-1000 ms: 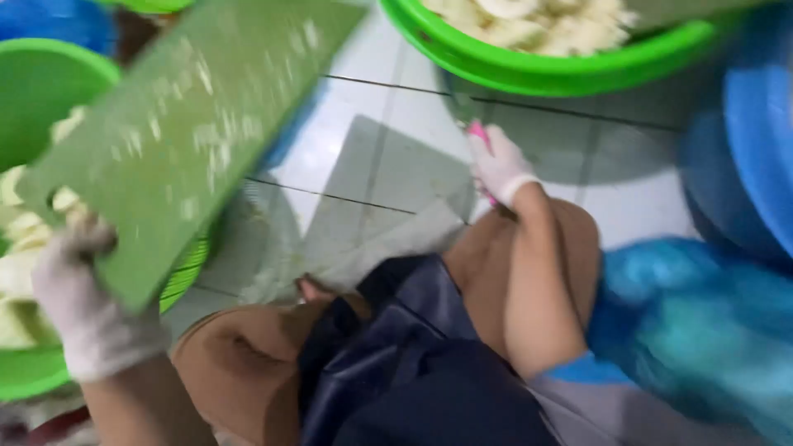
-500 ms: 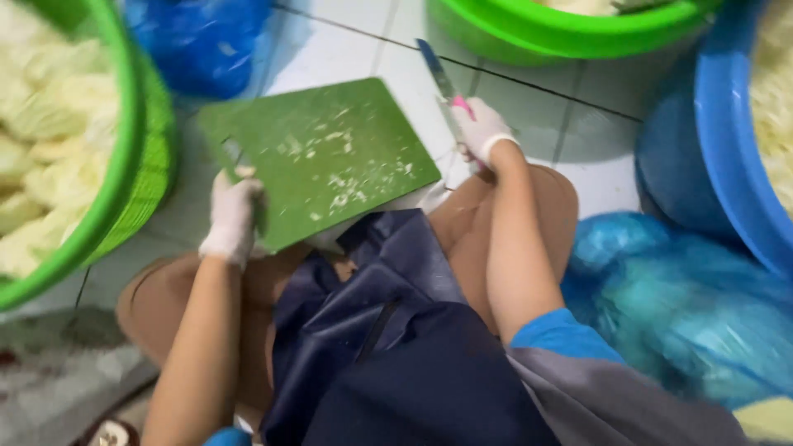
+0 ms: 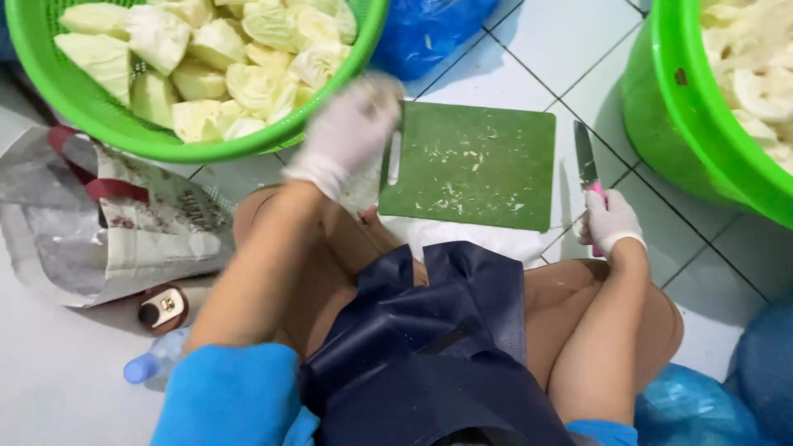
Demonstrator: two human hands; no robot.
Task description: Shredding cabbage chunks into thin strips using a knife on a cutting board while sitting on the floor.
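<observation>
Cabbage-cutting setup: gloved left hand (image 3: 347,132), fingers blurred so grip unclear, hovers between green basket (image 3: 107,124) and cutting board (image 3: 471,165) lying on the floor, while right hand (image 3: 610,223) grips knife (image 3: 586,161) beside it.

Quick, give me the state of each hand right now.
Left hand: blurred, grip cannot be told, between the cabbage basket and cutting board.
Right hand: closed on the pink-handled knife.

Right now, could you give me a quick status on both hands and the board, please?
Left hand gloved, blurred, at cabbage basket rim. Right hand grips knife, point up. Green cutting board flat on floor, scraps only.
</observation>
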